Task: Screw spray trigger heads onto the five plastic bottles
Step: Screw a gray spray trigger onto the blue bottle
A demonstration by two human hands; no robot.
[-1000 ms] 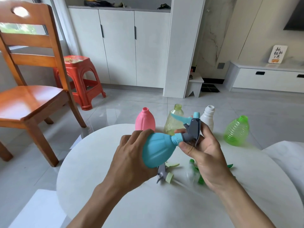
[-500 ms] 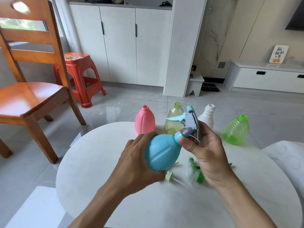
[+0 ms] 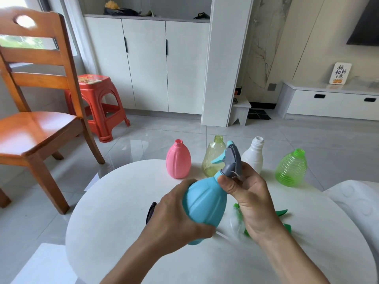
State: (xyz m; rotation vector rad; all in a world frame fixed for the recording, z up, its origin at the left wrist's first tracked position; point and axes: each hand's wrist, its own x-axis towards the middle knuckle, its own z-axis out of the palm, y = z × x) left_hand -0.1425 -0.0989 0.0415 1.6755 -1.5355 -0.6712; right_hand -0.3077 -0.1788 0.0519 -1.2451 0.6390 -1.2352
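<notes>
Above white table (image 3: 127, 201), blue bottle (image 3: 205, 201) in left-hand fingers (image 3: 180, 193), right fingers (image 3: 227, 184) gripping its trigger head (image 3: 232, 158).

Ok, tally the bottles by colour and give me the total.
Blue bottle: 1, held by the left hand, with the right hand at its grey trigger head
Pink bottle: 1
Yellow-green bottle: 1
White bottle: 1
Green bottle: 1
Total: 5 bottles
</notes>
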